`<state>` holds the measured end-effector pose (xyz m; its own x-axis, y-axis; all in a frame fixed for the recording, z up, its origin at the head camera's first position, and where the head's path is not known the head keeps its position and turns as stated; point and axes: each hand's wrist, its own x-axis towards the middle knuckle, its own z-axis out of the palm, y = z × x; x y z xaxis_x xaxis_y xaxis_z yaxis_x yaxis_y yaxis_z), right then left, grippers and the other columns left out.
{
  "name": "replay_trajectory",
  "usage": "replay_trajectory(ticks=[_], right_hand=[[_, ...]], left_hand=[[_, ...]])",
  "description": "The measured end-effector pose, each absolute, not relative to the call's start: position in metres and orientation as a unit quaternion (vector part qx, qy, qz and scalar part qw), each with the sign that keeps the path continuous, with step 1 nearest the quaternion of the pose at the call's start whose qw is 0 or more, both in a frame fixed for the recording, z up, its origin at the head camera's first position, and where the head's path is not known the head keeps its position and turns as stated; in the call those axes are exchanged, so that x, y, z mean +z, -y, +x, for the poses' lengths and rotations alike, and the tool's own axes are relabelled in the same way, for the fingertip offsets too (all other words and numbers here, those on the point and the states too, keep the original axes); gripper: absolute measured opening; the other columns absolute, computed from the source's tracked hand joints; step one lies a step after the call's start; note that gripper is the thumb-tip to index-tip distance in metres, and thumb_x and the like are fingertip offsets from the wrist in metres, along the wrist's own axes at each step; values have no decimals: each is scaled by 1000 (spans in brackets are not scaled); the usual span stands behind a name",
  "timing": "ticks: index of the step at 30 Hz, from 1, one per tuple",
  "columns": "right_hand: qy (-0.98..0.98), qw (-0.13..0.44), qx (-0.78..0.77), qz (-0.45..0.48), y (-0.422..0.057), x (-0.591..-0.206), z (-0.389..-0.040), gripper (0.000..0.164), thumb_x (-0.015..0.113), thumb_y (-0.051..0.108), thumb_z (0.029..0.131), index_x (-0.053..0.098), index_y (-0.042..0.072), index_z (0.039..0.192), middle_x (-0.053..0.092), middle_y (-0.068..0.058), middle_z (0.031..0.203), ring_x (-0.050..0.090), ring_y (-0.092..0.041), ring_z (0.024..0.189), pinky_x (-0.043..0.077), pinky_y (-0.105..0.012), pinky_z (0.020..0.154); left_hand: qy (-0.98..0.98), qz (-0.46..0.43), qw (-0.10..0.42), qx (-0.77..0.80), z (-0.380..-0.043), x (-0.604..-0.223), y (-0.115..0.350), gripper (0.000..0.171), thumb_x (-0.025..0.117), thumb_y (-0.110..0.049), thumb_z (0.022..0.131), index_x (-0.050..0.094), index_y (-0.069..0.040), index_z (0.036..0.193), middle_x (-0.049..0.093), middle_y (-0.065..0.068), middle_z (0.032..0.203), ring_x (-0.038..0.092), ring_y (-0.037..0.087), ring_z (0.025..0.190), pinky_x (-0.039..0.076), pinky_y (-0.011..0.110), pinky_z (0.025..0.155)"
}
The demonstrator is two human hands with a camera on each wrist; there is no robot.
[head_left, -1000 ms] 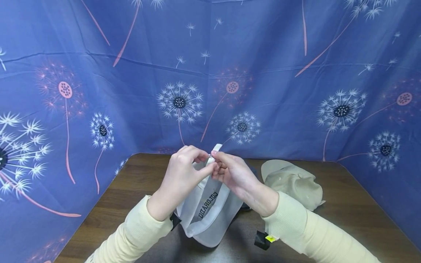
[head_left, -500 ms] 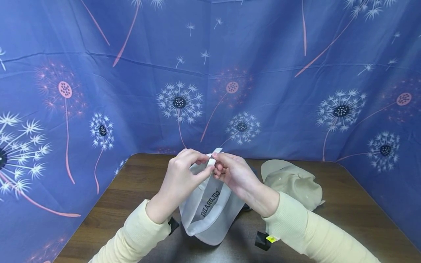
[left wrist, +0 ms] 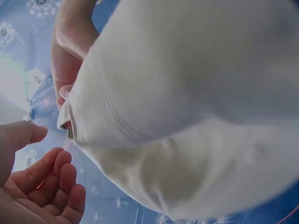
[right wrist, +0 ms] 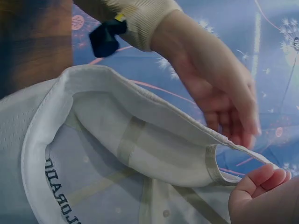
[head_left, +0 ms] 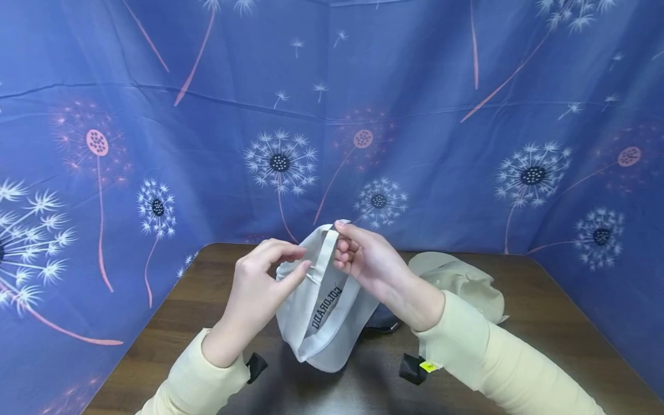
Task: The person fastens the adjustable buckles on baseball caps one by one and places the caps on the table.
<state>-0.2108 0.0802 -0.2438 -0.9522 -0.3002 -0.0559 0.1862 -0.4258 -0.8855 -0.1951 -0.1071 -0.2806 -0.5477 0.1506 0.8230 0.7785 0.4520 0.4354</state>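
Note:
A light-coloured baseball cap [head_left: 339,340] hangs tilted with its inside facing me, and mirrored COLORADO lettering shows in it. My right hand [head_left: 376,271] pinches the strap [head_left: 325,253] at the back of the cap between thumb and fingertips. To the left, my left hand [head_left: 254,294] has its fingers loosely bent, with nothing between them. In the left wrist view, a gap shows between the left hand [left wrist: 39,179] and the cap's edge. The right wrist view shows the cap's inner sweatband [right wrist: 39,130] and the opening above the strap, with the right hand [right wrist: 264,196] at the strap's end.
A beige cap [head_left: 461,282] lies on the wooden table [head_left: 539,346] behind my right forearm. A dark item [head_left: 384,320] lies partly hidden behind the held cap. Blue dandelion-print cloth [head_left: 207,144] hangs around the table's back and sides.
My left hand has let go of the strap and moved left and down. My right hand keeps its pinch and has risen slightly, lifting the cap a little.

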Motion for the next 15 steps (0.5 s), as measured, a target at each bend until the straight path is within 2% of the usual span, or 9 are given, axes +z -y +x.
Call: replay_trajectory(ticks=[8, 12, 15], right_hand=[[-500, 122, -854, -75, -88, -212, -214, 18, 60, 23, 84, 55, 9, 95, 51, 2, 68, 46, -10, 61, 43, -20, 60], [-497, 112, -857, -76, -93, -201, -217, 21, 61, 23, 83, 55, 8, 98, 52, 1, 71, 47, -10, 63, 44, -21, 62], [-488, 107, -863, -75, -96, -193, -221, 21, 62, 21, 83, 54, 8, 97, 51, 1, 72, 48, -10, 64, 43, -21, 64]], left_hand=[[785, -237, 371, -435, -187, -283, 126, 9, 67, -12, 78, 69, -15, 86, 62, -10, 78, 53, 3, 70, 41, 15, 64], [801, -213, 339, -445, -185, -289, 128, 8, 67, -16, 79, 69, -20, 86, 62, -13, 77, 53, 4, 69, 40, 14, 62], [818, -188, 291, -458, -185, -294, 129, 7, 65, -25, 80, 68, -23, 86, 62, -15, 76, 54, 5, 69, 41, 16, 61]])
